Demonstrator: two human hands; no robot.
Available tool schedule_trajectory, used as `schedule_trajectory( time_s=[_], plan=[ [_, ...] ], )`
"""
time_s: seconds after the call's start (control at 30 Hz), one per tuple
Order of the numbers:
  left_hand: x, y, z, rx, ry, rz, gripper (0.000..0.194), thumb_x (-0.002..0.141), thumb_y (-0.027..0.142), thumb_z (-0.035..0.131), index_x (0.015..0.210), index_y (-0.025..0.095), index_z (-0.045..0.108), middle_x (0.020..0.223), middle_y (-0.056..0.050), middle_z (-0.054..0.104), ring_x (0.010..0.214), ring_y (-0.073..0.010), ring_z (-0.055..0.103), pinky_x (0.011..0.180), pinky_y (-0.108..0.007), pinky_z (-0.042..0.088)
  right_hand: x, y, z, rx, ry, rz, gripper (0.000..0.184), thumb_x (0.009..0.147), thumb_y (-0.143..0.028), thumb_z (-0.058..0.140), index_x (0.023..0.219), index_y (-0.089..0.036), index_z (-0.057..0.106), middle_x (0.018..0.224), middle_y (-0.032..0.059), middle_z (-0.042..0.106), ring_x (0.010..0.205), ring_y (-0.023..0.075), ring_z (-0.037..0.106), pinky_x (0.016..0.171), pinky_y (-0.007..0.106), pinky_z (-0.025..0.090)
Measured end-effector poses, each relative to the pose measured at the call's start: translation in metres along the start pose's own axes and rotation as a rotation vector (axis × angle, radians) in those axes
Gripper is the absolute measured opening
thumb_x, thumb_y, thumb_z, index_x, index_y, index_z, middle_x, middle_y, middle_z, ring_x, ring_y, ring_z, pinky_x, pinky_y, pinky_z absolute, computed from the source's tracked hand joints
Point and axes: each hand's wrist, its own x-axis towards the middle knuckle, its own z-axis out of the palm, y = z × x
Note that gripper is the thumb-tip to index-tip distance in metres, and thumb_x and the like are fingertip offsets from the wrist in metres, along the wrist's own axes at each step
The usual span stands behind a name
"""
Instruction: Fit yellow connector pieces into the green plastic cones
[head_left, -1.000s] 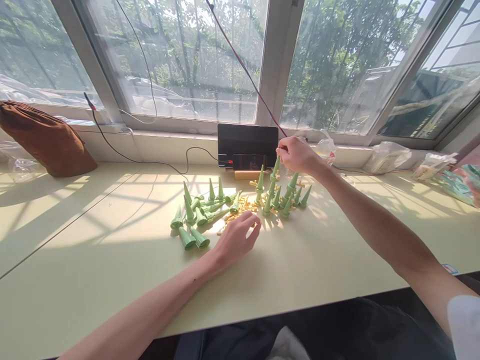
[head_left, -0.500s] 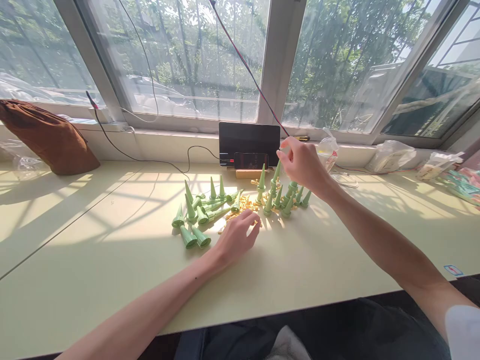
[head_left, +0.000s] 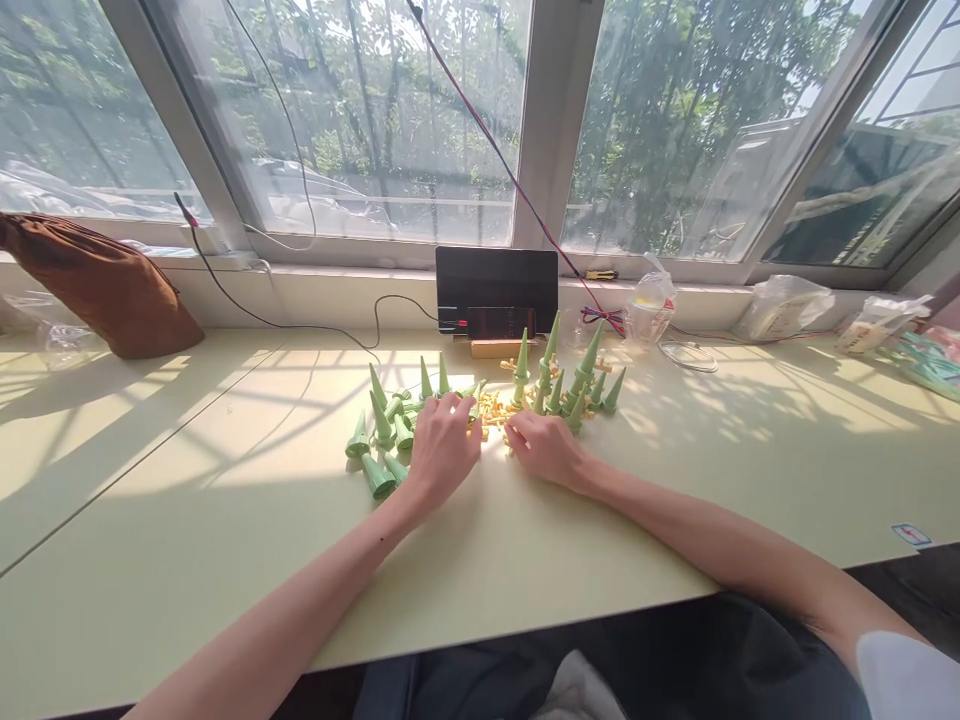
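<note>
A pile of green cones (head_left: 390, 435) lies left of centre on the pale table (head_left: 225, 520); a few of them stand upright. A second group of green cones (head_left: 570, 385) stands upright to the right. Between the two groups lie several small yellow pieces (head_left: 491, 405). My left hand (head_left: 442, 450) rests on the right edge of the left pile, fingers curled over a lying cone. My right hand (head_left: 546, 445) lies just below the standing cones, its fingertips pinched together among the yellow pieces. What they pinch is hidden.
A dark tablet (head_left: 496, 288) stands at the window sill with a phone (head_left: 491, 322) on a wooden stand (head_left: 495, 348) in front. A brown bag (head_left: 105, 290) lies far left. Plastic bags (head_left: 780, 305) and a knotted bag (head_left: 651, 300) sit at the right. A cable (head_left: 315, 325) crosses the table's back.
My right hand let go of the tall cone at the back and came down to the yellow pieces. My left hand shifted left from the yellow pieces onto the lying cones.
</note>
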Motion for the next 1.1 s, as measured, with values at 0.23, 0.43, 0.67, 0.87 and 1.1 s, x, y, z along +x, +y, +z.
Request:
schedule_trajectory(
  time_s=[0.23, 0.43, 0.67, 0.87, 1.1],
  plan=[
    [-0.001, -0.008, 0.006, 0.102, -0.145, 0.008, 0.024, 0.091, 0.028, 0.045, 0.103, 0.022, 0.066, 0.094, -0.011, 0.062, 0.086, -0.0281, 0.049, 0.073, -0.039, 0.038, -0.007, -0.005, -0.009, 0.013, -0.088, 0.089, 0.019, 0.095, -0.022, 0.044, 0.080, -0.017, 0.054, 0.075, 0.0013, 0.060, 0.061, 0.0104, 0.050, 0.057, 0.024, 0.028],
    [-0.002, -0.011, 0.013, 0.061, -0.132, 0.044, 0.018, 0.088, 0.020, 0.047, 0.098, 0.020, 0.062, 0.079, -0.009, 0.062, 0.080, -0.0268, 0.051, 0.071, -0.038, 0.038, -0.007, -0.006, -0.010, -0.025, -0.195, 0.134, 0.016, 0.094, -0.029, 0.046, 0.086, -0.017, 0.054, 0.080, 0.0027, 0.061, 0.066, 0.0131, 0.054, 0.057, 0.025, 0.028],
    [-0.002, -0.012, 0.018, -0.028, -0.105, 0.031, 0.013, 0.084, 0.015, 0.049, 0.092, 0.019, 0.058, 0.075, -0.009, 0.060, 0.074, -0.0268, 0.052, 0.068, -0.037, 0.038, -0.004, -0.008, -0.005, -0.036, -0.231, 0.158, 0.021, 0.096, -0.033, 0.044, 0.084, -0.018, 0.051, 0.084, 0.0038, 0.061, 0.069, 0.0139, 0.055, 0.058, 0.025, 0.026],
    [-0.001, -0.004, 0.006, -0.159, -0.037, 0.012, 0.010, 0.086, 0.017, 0.046, 0.094, 0.019, 0.052, 0.088, -0.009, 0.060, 0.084, -0.0257, 0.056, 0.071, -0.038, 0.044, -0.004, -0.006, 0.001, -0.018, -0.209, 0.160, 0.022, 0.096, -0.035, 0.044, 0.085, -0.018, 0.052, 0.086, 0.0038, 0.061, 0.070, 0.0139, 0.055, 0.057, 0.025, 0.027],
    [-0.005, 0.005, 0.006, -0.494, -0.018, -0.026, 0.009, 0.086, 0.022, 0.053, 0.092, 0.020, 0.047, 0.092, -0.004, 0.056, 0.070, -0.0146, 0.057, 0.064, -0.031, 0.051, -0.003, -0.007, -0.001, 0.017, -0.220, 0.169, 0.017, 0.095, -0.033, 0.046, 0.094, -0.018, 0.054, 0.092, 0.0044, 0.061, 0.072, 0.0142, 0.057, 0.057, 0.025, 0.028]
  ],
)
